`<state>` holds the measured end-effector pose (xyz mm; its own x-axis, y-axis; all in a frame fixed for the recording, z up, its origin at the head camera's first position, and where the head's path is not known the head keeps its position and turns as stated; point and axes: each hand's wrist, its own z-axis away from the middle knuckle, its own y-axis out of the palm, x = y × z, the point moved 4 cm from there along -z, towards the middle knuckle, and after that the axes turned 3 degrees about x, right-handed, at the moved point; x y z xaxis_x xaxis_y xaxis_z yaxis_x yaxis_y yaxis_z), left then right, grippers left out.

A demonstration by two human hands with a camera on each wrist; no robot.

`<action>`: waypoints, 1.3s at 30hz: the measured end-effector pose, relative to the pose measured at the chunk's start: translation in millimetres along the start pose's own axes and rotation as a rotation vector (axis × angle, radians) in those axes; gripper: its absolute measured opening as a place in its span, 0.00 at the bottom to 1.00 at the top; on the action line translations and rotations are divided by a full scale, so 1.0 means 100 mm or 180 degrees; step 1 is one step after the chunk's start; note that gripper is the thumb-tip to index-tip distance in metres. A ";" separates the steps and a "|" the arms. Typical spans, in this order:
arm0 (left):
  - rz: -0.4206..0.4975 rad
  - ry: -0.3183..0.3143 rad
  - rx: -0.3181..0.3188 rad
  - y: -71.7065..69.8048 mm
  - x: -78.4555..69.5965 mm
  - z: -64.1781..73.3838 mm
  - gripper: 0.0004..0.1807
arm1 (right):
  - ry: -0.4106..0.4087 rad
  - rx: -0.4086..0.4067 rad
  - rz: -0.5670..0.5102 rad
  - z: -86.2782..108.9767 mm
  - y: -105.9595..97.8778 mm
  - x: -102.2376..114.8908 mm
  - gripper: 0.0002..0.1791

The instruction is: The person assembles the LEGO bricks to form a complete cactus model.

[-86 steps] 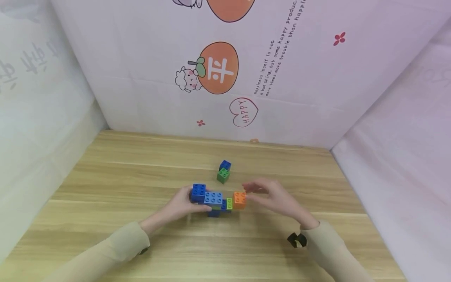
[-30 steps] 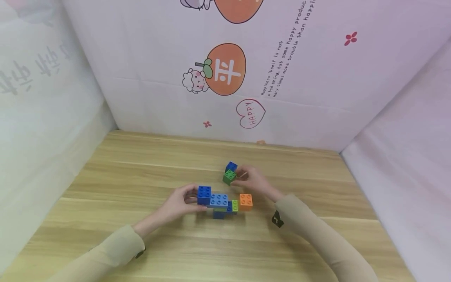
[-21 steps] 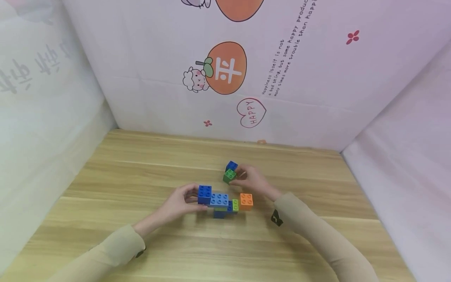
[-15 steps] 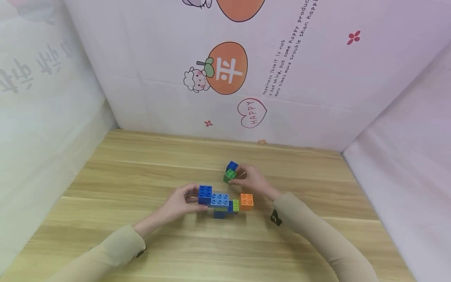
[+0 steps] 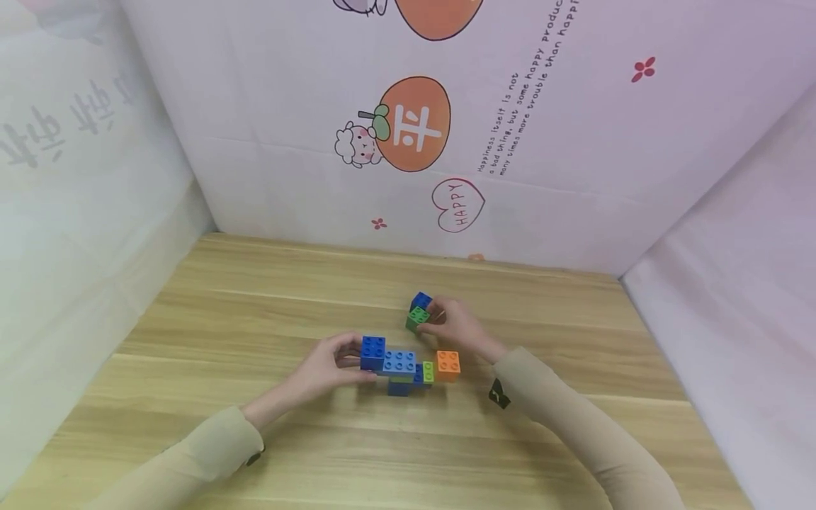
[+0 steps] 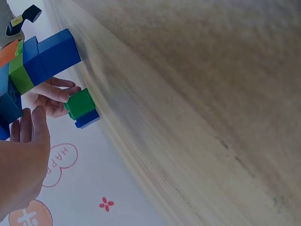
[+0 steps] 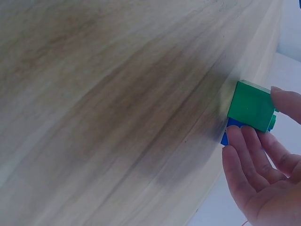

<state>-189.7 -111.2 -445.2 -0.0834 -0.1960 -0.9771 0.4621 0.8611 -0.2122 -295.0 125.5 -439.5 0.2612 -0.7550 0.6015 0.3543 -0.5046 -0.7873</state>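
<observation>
My left hand (image 5: 321, 370) holds the left end of a toy brick assembly, with its thumb and fingers around the dark blue brick (image 5: 372, 353). A light blue brick (image 5: 399, 362), a lime brick (image 5: 428, 372) and, at the right end, an orange brick (image 5: 448, 365) follow along the assembly. Underneath shows another blue brick (image 5: 399, 388). Behind it, my right hand (image 5: 460, 327) pinches a green brick (image 7: 251, 106) between thumb and fingers. Right beside the green brick lies a small blue brick (image 5: 420, 300), partly hidden by it and close to the fingertips.
The wooden table (image 5: 306, 283) runs back to a printed white cloth wall (image 5: 542, 212). More white cloth rises at the left (image 5: 95, 212) and right (image 5: 733, 234). A dark strap piece (image 5: 500, 394) hangs at the right sleeve.
My right hand has left the orange brick and moved back to the green brick, then kept still there. My left thumb has slid leftward on the assembly. The view has shifted slightly.
</observation>
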 end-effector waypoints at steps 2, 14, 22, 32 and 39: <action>-0.0010 0.0000 0.0004 0.00 -0.01 0.01 0.25 | -0.0012 0.0010 0.0000 0.01 0.00 -0.01 0.17; -0.0053 -0.0073 -0.0044 -0.01 0.00 0.00 0.25 | -0.0192 0.0021 0.0018 0.17 -0.16 0.05 0.16; -0.0163 -0.0094 -0.0082 -0.03 0.00 0.02 0.26 | -0.0367 -0.0068 0.0120 0.34 -0.34 0.24 0.17; -0.0125 -0.0045 -0.0065 -0.01 -0.01 0.02 0.26 | -0.0833 -0.0119 0.0121 0.59 -0.50 0.57 0.15; -0.0122 -0.0058 -0.0072 0.00 -0.02 0.02 0.26 | -0.1183 -0.0119 0.0293 0.75 -0.53 0.76 0.14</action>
<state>-188.0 -112.1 -443.2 -0.0845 -0.2375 -0.9677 0.4389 0.8630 -0.2501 -226.8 126.2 -342.0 0.6006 -0.5980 0.5307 0.2828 -0.4620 -0.8406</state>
